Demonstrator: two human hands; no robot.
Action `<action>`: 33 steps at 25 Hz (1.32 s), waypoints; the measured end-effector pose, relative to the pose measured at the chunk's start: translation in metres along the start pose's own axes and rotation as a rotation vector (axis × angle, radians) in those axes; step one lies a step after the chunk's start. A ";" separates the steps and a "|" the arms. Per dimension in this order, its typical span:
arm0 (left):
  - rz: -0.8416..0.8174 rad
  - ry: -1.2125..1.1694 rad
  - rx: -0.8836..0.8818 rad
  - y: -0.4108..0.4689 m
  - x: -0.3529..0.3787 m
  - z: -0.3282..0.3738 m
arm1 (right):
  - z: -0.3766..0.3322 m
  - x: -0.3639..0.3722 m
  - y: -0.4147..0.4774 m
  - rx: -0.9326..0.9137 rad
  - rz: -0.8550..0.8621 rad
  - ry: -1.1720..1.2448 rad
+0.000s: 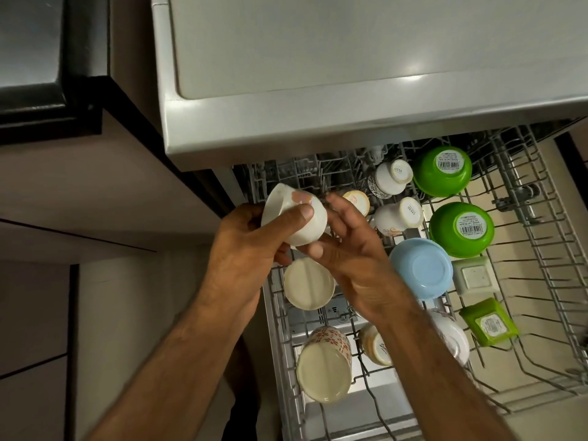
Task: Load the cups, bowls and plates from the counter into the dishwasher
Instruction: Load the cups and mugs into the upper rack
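Bowl in hand, not yet racked: we hold the small white bowl tilted over the left rear of the pulled-out rack — the left hand wraps it, thumb across its side, and the right hand pinches it lightly between thumb and fingertips. Green bowls, a blue bowl, white cups and a patterned mug already sit mouth down around it, with bare wire at the right. We judge the loading far along, but the counter is out of view, so what remains we cannot tell.
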State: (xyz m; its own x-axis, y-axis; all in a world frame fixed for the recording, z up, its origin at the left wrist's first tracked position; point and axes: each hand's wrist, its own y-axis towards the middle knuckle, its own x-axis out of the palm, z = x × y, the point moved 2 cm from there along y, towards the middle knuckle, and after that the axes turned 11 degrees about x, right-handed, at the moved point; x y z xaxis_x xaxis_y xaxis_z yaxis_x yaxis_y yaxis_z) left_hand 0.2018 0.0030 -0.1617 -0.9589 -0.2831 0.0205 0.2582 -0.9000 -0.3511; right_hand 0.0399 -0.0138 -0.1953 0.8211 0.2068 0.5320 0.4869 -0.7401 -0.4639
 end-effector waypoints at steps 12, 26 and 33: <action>0.171 0.129 0.125 -0.004 -0.017 0.010 | -0.028 -0.019 0.046 -0.036 0.515 -0.219; 0.199 0.232 0.187 -0.014 -0.040 0.002 | -0.021 0.006 0.146 -0.120 0.633 -1.505; 0.164 0.314 0.232 -0.021 -0.034 -0.001 | -0.026 -0.002 0.115 -0.210 0.581 -1.407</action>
State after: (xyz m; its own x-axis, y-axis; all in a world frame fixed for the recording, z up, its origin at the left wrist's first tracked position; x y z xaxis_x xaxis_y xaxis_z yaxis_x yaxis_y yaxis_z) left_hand 0.2286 0.0316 -0.1561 -0.8830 -0.3460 -0.3171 0.3954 -0.9124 -0.1054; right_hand 0.0867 -0.1154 -0.2309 0.5436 0.1956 -0.8162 0.0598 -0.9790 -0.1948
